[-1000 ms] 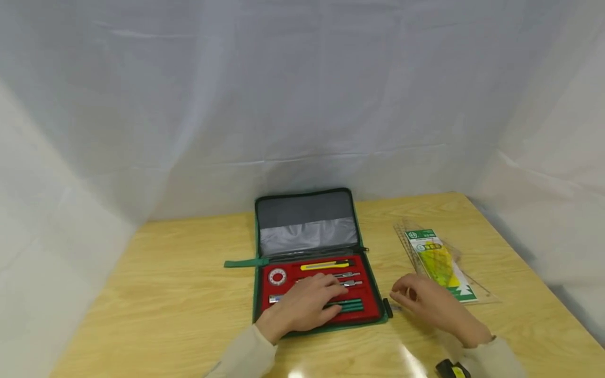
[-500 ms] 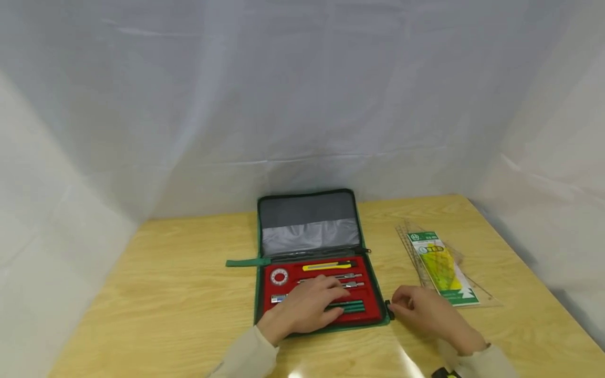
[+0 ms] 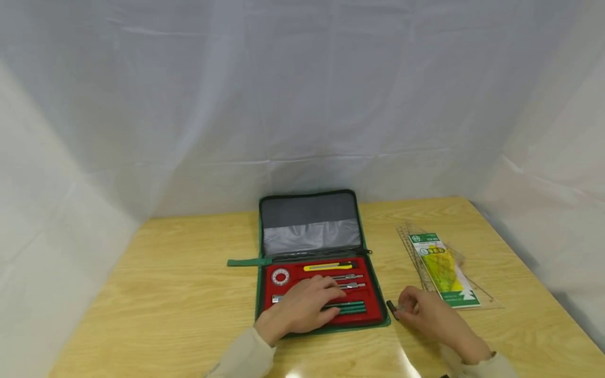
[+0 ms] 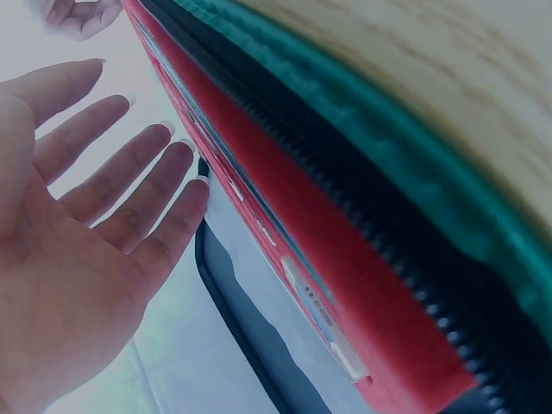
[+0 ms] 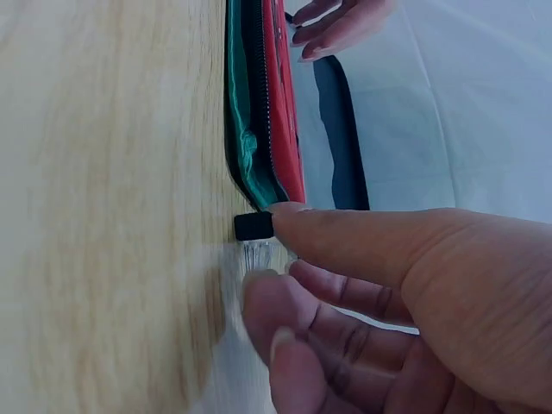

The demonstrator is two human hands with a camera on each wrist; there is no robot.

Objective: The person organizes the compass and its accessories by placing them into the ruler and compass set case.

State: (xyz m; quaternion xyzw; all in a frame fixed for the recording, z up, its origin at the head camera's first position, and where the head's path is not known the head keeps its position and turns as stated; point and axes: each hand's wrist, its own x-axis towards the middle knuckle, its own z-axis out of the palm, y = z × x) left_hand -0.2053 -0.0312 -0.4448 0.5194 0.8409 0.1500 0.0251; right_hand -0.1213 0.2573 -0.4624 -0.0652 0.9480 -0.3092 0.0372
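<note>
An open zip case [image 3: 373, 315] with a red tray lies on the table. My left hand [image 3: 307, 304] lies over the tray's lower middle, its fingers spread and fairly straight in the left wrist view. Around it in the tray show a white ring-shaped dial [image 3: 280, 277], a yellow utility knife [image 3: 328, 266], metal compasses [image 3: 352, 286] and green pencils [image 3: 352, 308]. Just off the case's lower right corner, my right hand [image 3: 432, 317] pinches a small clear piece with a black end [image 5: 254, 227] between thumb and fingers. The fingers partly hide it; its kind is unclear.
Right of the case lie clear set squares [image 3: 477, 289] with a green-and-yellow card packet [image 3: 441, 268]. A green strap [image 3: 243, 262] sticks out from the case's left side. The grey lid [image 3: 307, 210] leans up near the white cloth backdrop [image 3: 302, 105].
My right hand has moved down to the small black-ended piece, pinched it and shifted its angle slightly beside the case. My left hand stays over the tray.
</note>
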